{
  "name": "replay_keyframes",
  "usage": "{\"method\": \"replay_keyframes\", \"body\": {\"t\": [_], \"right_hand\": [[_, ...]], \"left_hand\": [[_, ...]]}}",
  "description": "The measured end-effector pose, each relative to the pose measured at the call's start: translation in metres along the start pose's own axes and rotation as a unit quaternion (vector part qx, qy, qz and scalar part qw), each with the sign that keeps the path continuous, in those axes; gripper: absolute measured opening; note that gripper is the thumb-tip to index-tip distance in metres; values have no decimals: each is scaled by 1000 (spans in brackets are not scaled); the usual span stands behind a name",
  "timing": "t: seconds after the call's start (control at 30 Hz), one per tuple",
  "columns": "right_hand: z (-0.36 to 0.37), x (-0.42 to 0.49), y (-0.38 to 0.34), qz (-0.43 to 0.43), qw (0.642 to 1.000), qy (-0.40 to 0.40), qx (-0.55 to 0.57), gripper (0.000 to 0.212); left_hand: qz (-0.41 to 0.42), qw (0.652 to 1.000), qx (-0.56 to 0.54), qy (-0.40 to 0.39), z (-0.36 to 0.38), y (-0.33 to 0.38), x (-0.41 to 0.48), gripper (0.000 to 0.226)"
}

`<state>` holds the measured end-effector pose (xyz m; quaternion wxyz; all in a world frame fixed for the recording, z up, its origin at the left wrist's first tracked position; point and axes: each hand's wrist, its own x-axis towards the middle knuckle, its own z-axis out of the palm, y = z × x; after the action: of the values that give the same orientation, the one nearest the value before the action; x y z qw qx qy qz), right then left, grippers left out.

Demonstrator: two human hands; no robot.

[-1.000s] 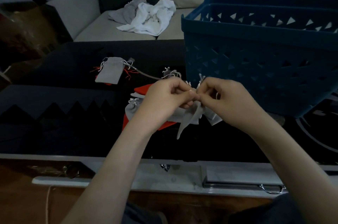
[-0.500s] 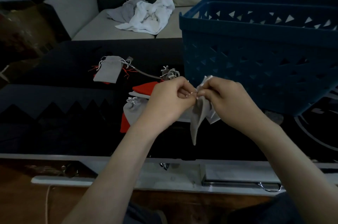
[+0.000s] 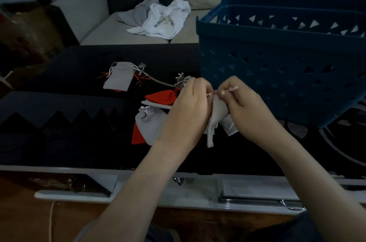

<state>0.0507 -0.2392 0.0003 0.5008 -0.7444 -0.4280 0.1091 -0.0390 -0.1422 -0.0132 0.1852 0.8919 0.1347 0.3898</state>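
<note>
A small grey drawstring pouch (image 3: 214, 119) hangs between my two hands above the dark table (image 3: 59, 123). My left hand (image 3: 188, 111) grips its left side near the mouth. My right hand (image 3: 243, 105) pinches the pouch's white drawstring (image 3: 229, 90), which sticks out to the right of the fingers. Under my left hand lies a heap of pouches: a grey one (image 3: 148, 123) with a knotted string, a red one (image 3: 162, 96) behind it and another red one (image 3: 137, 136) beneath.
A large blue plastic basket (image 3: 277, 63) stands at the right, close behind my right hand. One more grey pouch (image 3: 118, 78) lies on red string farther left. White and grey cloths (image 3: 160, 18) lie on the sofa behind. The table's white front edge (image 3: 138, 188) runs below.
The pouch has narrowed and bunched at its mouth. My right hand has drawn the white string out to the right, and both hands have shifted slightly.
</note>
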Motion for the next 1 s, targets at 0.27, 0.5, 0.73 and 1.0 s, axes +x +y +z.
{"method": "replay_keyframes", "body": {"t": [0.27, 0.5, 0.73, 1.0], "right_hand": [[-7, 0, -8, 7, 996, -41, 82, 21], [-10, -2, -12, -6, 994, -42, 105, 18], [-15, 0, -10, 29, 991, -83, 100, 21], [-7, 5, 3, 62, 996, -26, 66, 14]], "left_hand": [[123, 988, 33, 83, 0, -10, -5, 15], [119, 990, 7, 77, -1, -8, -9, 13], [91, 993, -50, 47, -3, -6, -11, 11], [126, 991, 18, 49, -4, -17, -17, 13]]}}
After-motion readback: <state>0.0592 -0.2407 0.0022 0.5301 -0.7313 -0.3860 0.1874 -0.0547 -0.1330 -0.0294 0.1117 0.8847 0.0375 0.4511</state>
